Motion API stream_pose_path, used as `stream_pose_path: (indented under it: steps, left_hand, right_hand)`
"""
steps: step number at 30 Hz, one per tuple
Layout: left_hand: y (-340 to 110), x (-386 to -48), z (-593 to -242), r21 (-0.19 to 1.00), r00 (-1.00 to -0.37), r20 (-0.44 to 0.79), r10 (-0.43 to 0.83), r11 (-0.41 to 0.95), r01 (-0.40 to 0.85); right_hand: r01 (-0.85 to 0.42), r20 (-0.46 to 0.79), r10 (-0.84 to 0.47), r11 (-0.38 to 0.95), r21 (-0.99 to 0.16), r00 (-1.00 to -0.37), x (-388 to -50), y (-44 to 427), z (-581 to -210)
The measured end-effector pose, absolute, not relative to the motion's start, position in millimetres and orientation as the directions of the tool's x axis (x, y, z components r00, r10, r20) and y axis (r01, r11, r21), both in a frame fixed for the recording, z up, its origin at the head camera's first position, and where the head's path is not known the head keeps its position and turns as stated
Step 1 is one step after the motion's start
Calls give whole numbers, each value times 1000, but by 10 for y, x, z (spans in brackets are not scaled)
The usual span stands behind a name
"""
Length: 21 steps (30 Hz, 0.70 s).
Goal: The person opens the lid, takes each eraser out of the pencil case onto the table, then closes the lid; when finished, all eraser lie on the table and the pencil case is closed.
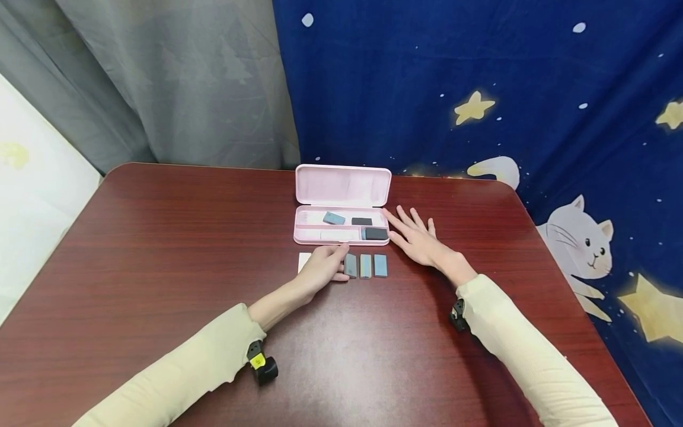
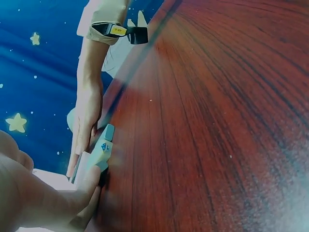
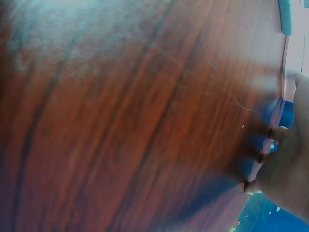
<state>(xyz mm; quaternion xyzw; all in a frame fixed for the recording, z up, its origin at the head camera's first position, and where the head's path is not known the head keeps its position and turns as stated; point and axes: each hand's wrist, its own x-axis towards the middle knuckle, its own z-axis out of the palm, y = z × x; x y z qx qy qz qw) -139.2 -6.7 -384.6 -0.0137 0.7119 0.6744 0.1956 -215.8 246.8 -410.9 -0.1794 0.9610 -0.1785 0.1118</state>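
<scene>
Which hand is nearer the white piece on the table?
Left. The left hand is beside the white piece; the right hand is at the right end of the pink case.

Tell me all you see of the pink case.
The pink case looks plastic, a shallow rounded box lying open on the table, lid raised at the back. Its tray has two sections; small blocks lie in both. The right hand seems to touch its right end; whether the left hand touches the front is unclear.

Nothing legible — the yellow label [image 1: 258, 360] on the wrist camera [image 1: 265, 373] is too small
</scene>
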Motion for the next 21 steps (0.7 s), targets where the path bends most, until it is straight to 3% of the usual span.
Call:
stream_pose_path:
  steps: [21]
  left_hand:
    - [-161, -1328, -3792, 936, -897, -347, 274, 39, -350]
  right_hand:
    - [-301, -170, -387, 873, -384, -906, -2152, 2466, -4087]
